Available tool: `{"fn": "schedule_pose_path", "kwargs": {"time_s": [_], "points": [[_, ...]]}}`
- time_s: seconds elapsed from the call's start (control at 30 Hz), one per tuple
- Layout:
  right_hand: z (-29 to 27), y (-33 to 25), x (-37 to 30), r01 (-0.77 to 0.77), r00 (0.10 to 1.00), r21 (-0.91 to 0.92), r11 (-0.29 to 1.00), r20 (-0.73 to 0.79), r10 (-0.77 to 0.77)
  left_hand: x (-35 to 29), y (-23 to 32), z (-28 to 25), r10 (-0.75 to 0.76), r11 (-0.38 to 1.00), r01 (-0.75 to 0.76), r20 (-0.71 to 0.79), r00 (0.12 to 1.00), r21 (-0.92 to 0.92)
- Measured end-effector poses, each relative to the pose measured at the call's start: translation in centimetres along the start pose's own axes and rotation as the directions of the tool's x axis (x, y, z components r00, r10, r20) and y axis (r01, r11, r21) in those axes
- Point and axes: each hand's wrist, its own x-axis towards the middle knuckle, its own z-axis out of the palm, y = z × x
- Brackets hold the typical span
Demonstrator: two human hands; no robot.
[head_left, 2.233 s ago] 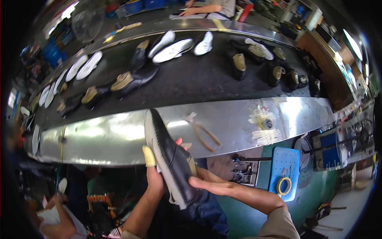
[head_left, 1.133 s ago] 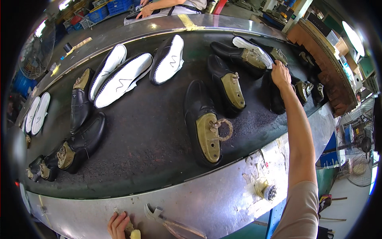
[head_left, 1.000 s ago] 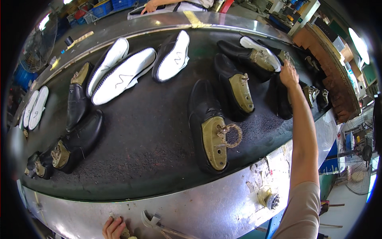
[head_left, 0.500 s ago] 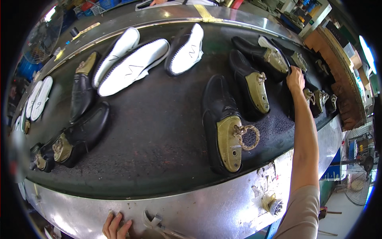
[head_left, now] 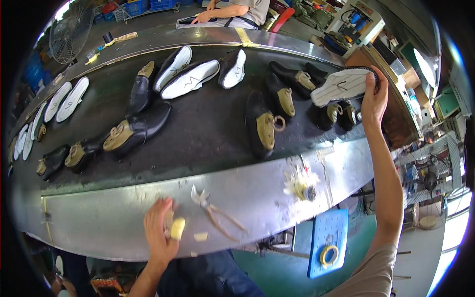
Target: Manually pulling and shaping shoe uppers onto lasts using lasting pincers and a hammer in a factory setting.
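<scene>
My right hand [head_left: 374,101] grips one end of a black shoe [head_left: 341,86], raised above the right end of the belt, with its white underside and a dark drawn line facing me. Over the metal ledge [head_left: 118,203], my left hand [head_left: 161,230] is open, fingers raised and thumb apart. A yellow piece [head_left: 177,229], perhaps a wrap, covers its thumb tip. Just right of that hand lie long-handled pincers [head_left: 213,210]. Below the held shoe stand shoes on olive lasts [head_left: 330,116] with cord loops. A larger black shoe on its last [head_left: 260,126] stands left of them.
The dark belt [head_left: 203,128] carries white-bottomed shoes [head_left: 190,79] and several black ones on lasts toward the left. Beyond it sits another person [head_left: 232,12]. A blue stool [head_left: 329,237] with a tape roll [head_left: 329,255] is below the ledge; a fan [head_left: 430,175] stands at right.
My right hand has picked up a shoe from among those at the right and lifted it, underside toward me. My left hand has come further into view, and the whole view has shifted.
</scene>
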Motion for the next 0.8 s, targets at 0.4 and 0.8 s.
{"fn": "schedule_pose_path", "kwargs": {"time_s": [0.4, 0.8], "points": [[-11.6, -23.2, -27.5, -0.401, 0.463, 0.466, 0.789, 0.846, -0.264, -12.4, 9.0, -1.7, -0.005, 0.252, 0.483, 0.497, 0.868, -0.839], [-2.1, -14.5, -35.1, 0.413, 0.670, -0.115, 0.903, 0.711, -0.216, -27.0, 1.0, 4.7, -0.578, 0.664, 0.524, 0.079, 0.813, -0.534]]}}
